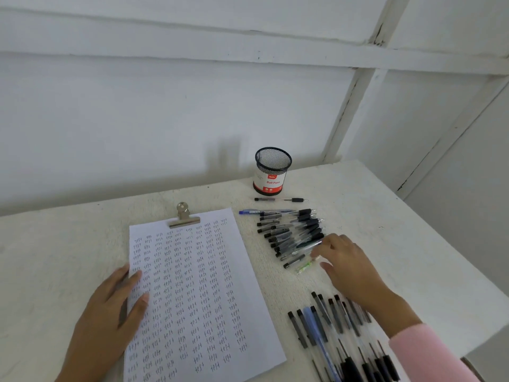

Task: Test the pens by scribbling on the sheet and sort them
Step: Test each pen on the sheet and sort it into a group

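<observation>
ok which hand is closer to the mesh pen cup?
Right. The right hand is at the pen pile just in front of the cup; the left hand lies flat on the sheet's left edge, well off to the cup's left.

The sheet [203, 285] was covered in columns of one handwritten word, "test", repeated row after row. Beyond the sheet's far right corner, the mesh pen cup [272, 161] carried a white and red label [271, 184] reading "Ball Pens". The small red logo above those words was too blurred to read.
</observation>
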